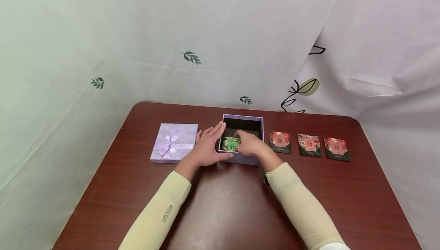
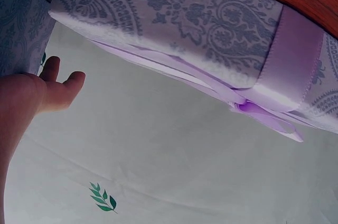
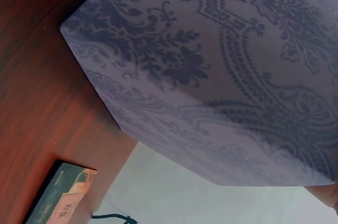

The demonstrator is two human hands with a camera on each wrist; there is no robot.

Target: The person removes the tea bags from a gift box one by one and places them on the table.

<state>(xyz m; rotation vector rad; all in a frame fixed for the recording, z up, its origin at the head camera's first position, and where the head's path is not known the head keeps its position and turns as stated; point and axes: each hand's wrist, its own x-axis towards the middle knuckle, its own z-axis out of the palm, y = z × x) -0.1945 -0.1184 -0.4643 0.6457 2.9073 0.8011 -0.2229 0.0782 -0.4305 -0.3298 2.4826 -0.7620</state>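
A purple patterned box stands lidless, its dark inside showing. Along its left side lies my left hand, fingers stretched toward the left rim and thumb by the front wall. My right hand reaches into the box, fingers curled at the right edge of a green sachet; its fingertips are partly hidden. The sachet is in the box's front left part. In the left wrist view, some fingers of the left hand show beside the box. The right wrist view shows the box's patterned outer walls close up.
Left of the box lies its purple lid with a ribbon bow. Three red and dark sachets, the nearest sachet close to the box, form a row on the right. The brown table meets a pale curtain behind.
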